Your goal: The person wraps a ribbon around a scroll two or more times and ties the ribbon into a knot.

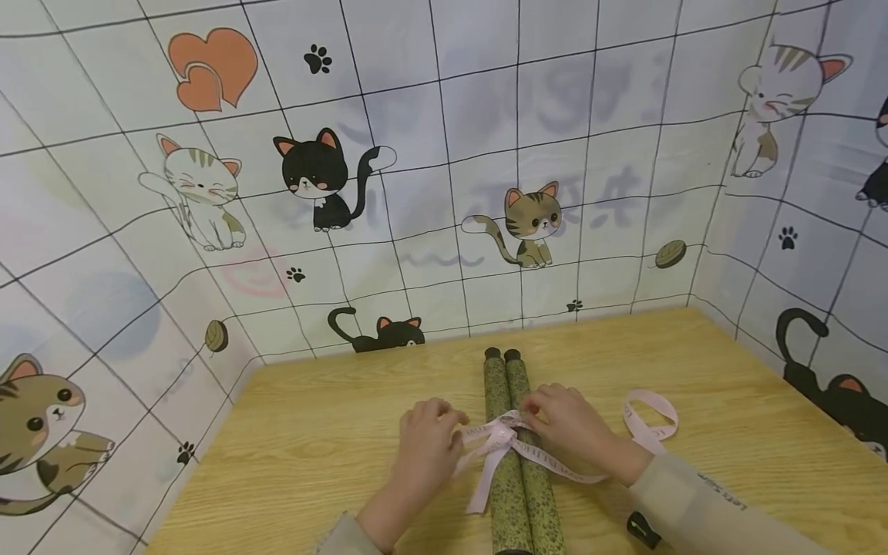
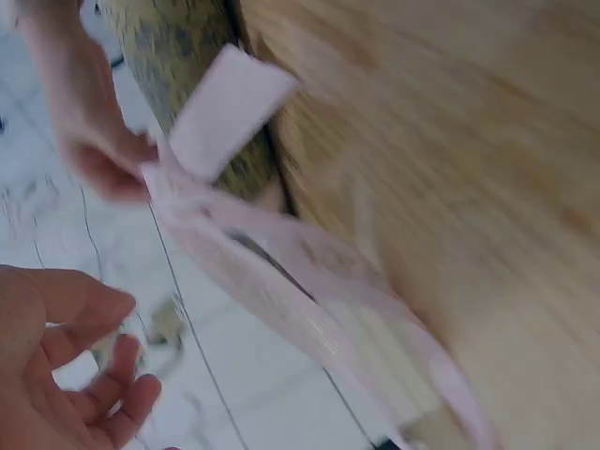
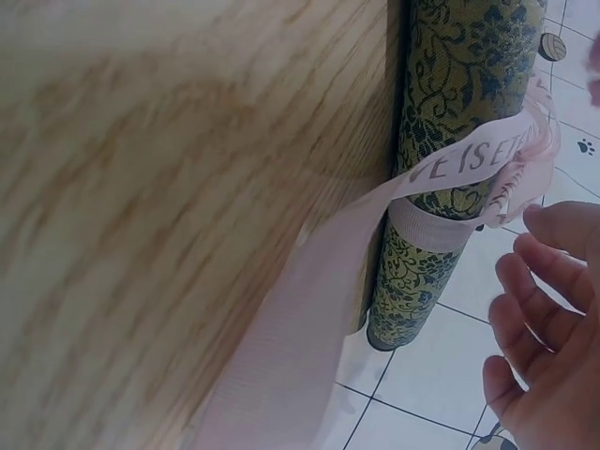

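Two green brocade-covered rolls (image 1: 509,493) with dark ends, which look like scrolls, lie side by side on the table. A pale pink printed ribbon (image 1: 501,438) goes round them and gathers in a bow-like knot on top, its loops and tails spreading to both sides. My left hand (image 1: 426,443) hovers beside the left loops; in the left wrist view its fingers (image 2: 112,394) are bent loosely, with nothing between them. Close against the knot is my right hand (image 1: 565,420). The right wrist view shows its fingers (image 3: 539,323) loosely bent and its thumb tip beside the ribbon (image 3: 469,155).
A loose length of pink ribbon (image 1: 648,420) curls on the wooden table (image 1: 333,432) at the right. Near the right forearm lies a small black object (image 1: 643,530). A wall covering with cats and grid lines (image 1: 402,185) stands behind and at both sides.
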### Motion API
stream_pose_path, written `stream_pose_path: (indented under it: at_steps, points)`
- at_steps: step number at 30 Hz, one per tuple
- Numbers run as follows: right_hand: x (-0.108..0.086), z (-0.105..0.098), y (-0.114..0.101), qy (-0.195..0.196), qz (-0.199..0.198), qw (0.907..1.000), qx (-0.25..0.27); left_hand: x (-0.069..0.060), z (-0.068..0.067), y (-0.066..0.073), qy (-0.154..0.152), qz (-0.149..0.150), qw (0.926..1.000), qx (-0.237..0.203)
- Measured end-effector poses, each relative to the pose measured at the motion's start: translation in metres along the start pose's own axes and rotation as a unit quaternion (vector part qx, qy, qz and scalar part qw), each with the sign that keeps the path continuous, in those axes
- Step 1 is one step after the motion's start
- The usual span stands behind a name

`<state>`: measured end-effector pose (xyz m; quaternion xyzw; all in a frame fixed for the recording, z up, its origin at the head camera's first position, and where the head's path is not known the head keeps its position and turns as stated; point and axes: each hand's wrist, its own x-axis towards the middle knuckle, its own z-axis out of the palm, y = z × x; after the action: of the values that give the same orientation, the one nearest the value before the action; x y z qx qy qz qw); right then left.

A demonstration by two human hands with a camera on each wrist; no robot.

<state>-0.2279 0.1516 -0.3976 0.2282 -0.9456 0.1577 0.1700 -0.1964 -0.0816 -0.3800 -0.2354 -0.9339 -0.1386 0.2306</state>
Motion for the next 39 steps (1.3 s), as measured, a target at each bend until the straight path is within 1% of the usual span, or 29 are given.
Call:
stream_pose_path:
  at_steps: [1, 2, 3, 4, 5, 6, 8, 9, 11, 12, 14, 19, 24, 31, 33, 34, 35, 36, 39]
  points:
    - [0.0, 0.0, -0.001, -0.001, 0.0, 1.0, 0.004, 0.003, 0.003, 0.007, 0.001, 0.042, 0.9987, 0.029]
    - [0.001, 0.001, -0.001, -0.003, 0.002, 0.9999, 0.01, 0.007, 0.005, 0.014, 0.002, 0.082, 0.9949, 0.059]
    - [0.001, 0.002, -0.002, -0.006, 0.003, 0.9998, 0.017, 0.01, 0.008, 0.02, 0.002, 0.121, 0.9888, 0.087]
    - [0.001, 0.003, -0.002, -0.009, 0.004, 0.9997, 0.023, 0.012, 0.011, 0.025, 0.003, 0.156, 0.9809, 0.116]
    - [0.001, 0.005, -0.002, -0.011, 0.003, 0.9996, 0.027, 0.014, 0.013, 0.029, 0.003, 0.187, 0.9715, 0.145]
    - [0.001, 0.006, -0.002, -0.01, 0.001, 0.9996, 0.028, 0.016, 0.016, 0.033, -0.002, 0.212, 0.9628, 0.167]
    - [0.001, 0.009, -0.002, -0.003, -0.01, 0.9997, 0.021, 0.019, 0.02, 0.039, -0.014, 0.249, 0.9471, 0.202]
    - [0.001, 0.01, -0.001, 0.002, -0.016, 0.9997, 0.015, 0.02, 0.021, 0.041, -0.023, 0.262, 0.9416, 0.211]
    - [0.001, 0.011, 0.0, 0.016, -0.029, 0.9995, 0.0, 0.021, 0.022, 0.045, -0.043, 0.274, 0.9345, 0.223]
    - [0.001, 0.012, 0.0, 0.022, -0.034, 0.9992, -0.006, 0.022, 0.023, 0.046, -0.053, 0.277, 0.9328, 0.225]
    - [0.001, 0.013, 0.001, 0.03, -0.043, 0.9985, -0.014, 0.023, 0.023, 0.048, -0.064, 0.279, 0.9312, 0.226]
    - [0.001, 0.013, 0.003, 0.047, -0.061, 0.9967, -0.024, 0.025, 0.024, 0.051, -0.078, 0.281, 0.9294, 0.227]
    - [0.002, 0.011, 0.002, 0.056, -0.065, 0.9961, -0.02, 0.027, 0.025, 0.053, -0.094, 0.278, 0.9267, 0.235]
    - [0.003, 0.011, 0.0, 0.05, -0.031, 0.9982, 0.005, 0.029, 0.031, 0.051, -0.073, 0.297, 0.9206, 0.243]
    - [0.004, 0.012, 0.001, 0.049, -0.024, 0.9984, 0.013, 0.029, 0.031, 0.049, -0.068, 0.3, 0.9206, 0.24]
    - [0.004, 0.013, 0.001, 0.049, -0.021, 0.9985, 0.013, 0.03, 0.032, 0.048, -0.064, 0.301, 0.9219, 0.236]
    - [0.004, 0.014, 0.001, 0.048, -0.019, 0.9986, 0.014, 0.03, 0.032, 0.047, -0.06, 0.298, 0.9251, 0.228]
    - [0.004, 0.014, 0.002, 0.049, -0.017, 0.9986, 0.014, 0.03, 0.032, 0.046, -0.053, 0.293, 0.9292, 0.218]
    - [0.004, 0.016, 0.002, 0.05, -0.015, 0.9985, 0.013, 0.032, 0.035, 0.042, -0.01, 0.274, 0.945, 0.178]
